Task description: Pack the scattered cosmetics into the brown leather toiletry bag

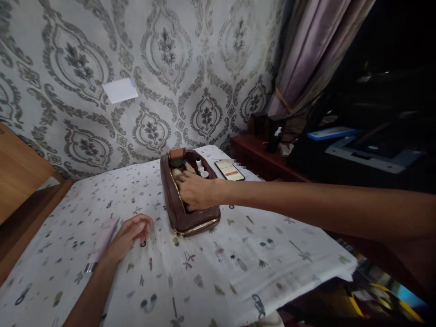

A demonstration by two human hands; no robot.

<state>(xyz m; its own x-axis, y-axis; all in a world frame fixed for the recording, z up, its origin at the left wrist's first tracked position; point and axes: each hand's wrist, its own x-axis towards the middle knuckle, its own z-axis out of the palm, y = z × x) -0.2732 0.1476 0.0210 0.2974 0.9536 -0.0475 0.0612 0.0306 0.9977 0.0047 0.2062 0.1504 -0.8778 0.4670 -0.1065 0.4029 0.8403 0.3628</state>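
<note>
A brown zippered toiletry bag (pixel 170 213) lies unzipped on the cloth-covered table, with several small bottles and jars inside, among them a white-capped bottle (pixel 199 162) and a dark round lid (pixel 176 164). My right hand (pixel 197 188) reaches down into the bag; its fingertips are hidden among the contents, so what they touch does not show. My left hand (pixel 134 229) rests on the cloth left of the bag, fingers loosely curled and apart, holding nothing. Beside my left wrist lies a pale pink tube (pixel 104 238) with a shiny cap.
A lit phone (pixel 229 170) lies right of the bag. The patterned cloth (pixel 204 281) covers the table up to the wallpapered wall (pixel 166 59). Wooden furniture (pixel 27 181) borders the left side. A reddish-brown surface (pixel 252 147) with dark objects stands behind right.
</note>
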